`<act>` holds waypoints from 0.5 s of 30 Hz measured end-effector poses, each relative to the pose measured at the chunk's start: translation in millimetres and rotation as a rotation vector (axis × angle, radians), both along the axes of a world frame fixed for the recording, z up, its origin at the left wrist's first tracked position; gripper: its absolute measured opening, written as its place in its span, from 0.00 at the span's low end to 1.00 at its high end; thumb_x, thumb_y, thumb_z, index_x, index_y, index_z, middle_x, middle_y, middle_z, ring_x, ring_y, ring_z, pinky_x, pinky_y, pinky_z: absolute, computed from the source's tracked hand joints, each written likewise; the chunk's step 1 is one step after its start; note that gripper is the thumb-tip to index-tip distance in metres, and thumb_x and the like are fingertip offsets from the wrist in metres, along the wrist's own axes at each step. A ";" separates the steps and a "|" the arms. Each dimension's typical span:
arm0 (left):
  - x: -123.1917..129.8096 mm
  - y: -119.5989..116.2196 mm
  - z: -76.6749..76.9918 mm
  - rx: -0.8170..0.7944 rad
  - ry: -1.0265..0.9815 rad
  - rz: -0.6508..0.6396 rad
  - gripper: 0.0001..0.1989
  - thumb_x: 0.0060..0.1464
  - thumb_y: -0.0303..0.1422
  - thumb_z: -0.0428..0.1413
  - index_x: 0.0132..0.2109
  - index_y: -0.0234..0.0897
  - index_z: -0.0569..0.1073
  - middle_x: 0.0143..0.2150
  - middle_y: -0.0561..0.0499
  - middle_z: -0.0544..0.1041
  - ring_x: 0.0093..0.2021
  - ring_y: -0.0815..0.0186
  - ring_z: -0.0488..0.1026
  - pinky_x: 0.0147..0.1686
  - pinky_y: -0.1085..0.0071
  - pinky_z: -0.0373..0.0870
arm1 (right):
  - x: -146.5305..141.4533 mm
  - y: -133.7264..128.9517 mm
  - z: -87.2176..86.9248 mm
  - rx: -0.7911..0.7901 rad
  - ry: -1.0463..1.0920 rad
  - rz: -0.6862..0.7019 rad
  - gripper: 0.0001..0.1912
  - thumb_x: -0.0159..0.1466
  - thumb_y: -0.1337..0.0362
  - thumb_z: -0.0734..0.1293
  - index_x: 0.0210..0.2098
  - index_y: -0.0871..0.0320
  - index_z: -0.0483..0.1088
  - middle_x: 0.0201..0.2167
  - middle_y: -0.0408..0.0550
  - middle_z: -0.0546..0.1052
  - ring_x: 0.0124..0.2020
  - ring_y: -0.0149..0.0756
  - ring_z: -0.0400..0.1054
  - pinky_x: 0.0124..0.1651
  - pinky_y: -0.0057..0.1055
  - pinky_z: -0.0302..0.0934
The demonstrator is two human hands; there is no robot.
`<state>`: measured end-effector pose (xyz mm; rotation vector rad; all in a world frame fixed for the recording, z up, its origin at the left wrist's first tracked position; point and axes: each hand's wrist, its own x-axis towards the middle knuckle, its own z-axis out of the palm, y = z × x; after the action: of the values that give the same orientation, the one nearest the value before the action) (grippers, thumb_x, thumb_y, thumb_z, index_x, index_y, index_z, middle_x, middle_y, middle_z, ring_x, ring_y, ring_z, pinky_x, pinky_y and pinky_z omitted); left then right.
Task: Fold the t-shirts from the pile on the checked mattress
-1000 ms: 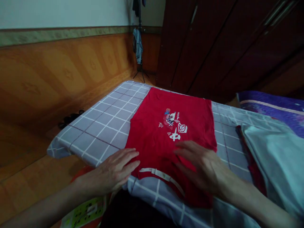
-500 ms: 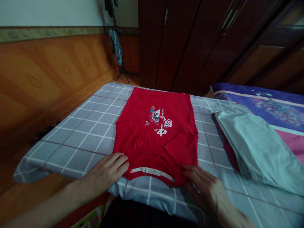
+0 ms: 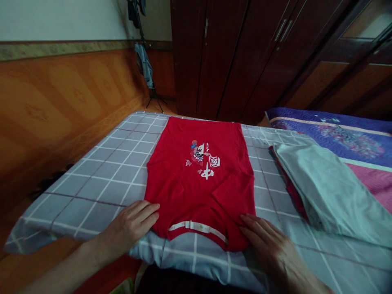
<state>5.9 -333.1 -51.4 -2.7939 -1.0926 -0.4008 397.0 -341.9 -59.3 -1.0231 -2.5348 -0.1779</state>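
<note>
A red T-shirt (image 3: pixel 196 183) lies folded at the sides on the bed, its neckline and white collar tape towards me. White characters and a small colored print mark its front. My left hand (image 3: pixel 136 224) rests at the shirt's near left shoulder, fingers extended over the edge and the thumb hidden. On the opposite shoulder, my right hand (image 3: pixel 269 241) lies with its fingers stretched out flat on the fabric. Both hands touch the shirt and look open.
A grey checked sheet (image 3: pixel 113 171) covers the bed. To the right lies a pile of pale folded clothing (image 3: pixel 324 188) with red cloth beneath. Beyond it is a purple floral bedcover (image 3: pixel 346 134). A dark wardrobe (image 3: pixel 226 61) and a coat stand (image 3: pixel 142 32) stand behind.
My hands have moved slightly apart, left hand leftward and right hand rightward. The shirt's shoulders and neckline are spread a little wider. The view has shifted slightly.
</note>
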 end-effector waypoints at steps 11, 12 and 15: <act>-6.9 0.4 1.2 -0.113 -0.038 0.052 0.35 0.44 0.18 0.46 0.61 0.39 0.64 0.61 0.48 0.68 0.60 0.60 0.64 0.57 0.59 0.66 | 14.6 1.0 -14.7 -0.040 0.052 -0.021 0.24 0.56 0.75 0.57 0.49 0.57 0.69 0.51 0.54 0.74 0.54 0.40 0.67 0.51 0.39 0.67; -9.3 2.7 -1.9 -0.094 -0.046 0.021 0.36 0.42 0.16 0.45 0.60 0.39 0.64 0.60 0.49 0.68 0.61 0.62 0.64 0.57 0.59 0.66 | 15.4 3.3 -16.7 -0.043 0.054 -0.010 0.25 0.55 0.75 0.57 0.51 0.58 0.68 0.51 0.54 0.74 0.54 0.40 0.66 0.52 0.40 0.66; -18.0 13.7 -2.9 -0.099 -0.091 -0.056 0.34 0.43 0.15 0.44 0.57 0.40 0.68 0.56 0.50 0.73 0.58 0.66 0.68 0.56 0.63 0.68 | 19.2 11.8 -10.7 -0.107 0.104 0.035 0.22 0.56 0.75 0.57 0.46 0.57 0.71 0.47 0.53 0.77 0.52 0.37 0.69 0.52 0.37 0.66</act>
<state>-12.1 -319.4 -54.3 -2.9252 -1.0824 -0.4978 416.2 -330.1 -70.0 -1.0002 -2.4884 0.0198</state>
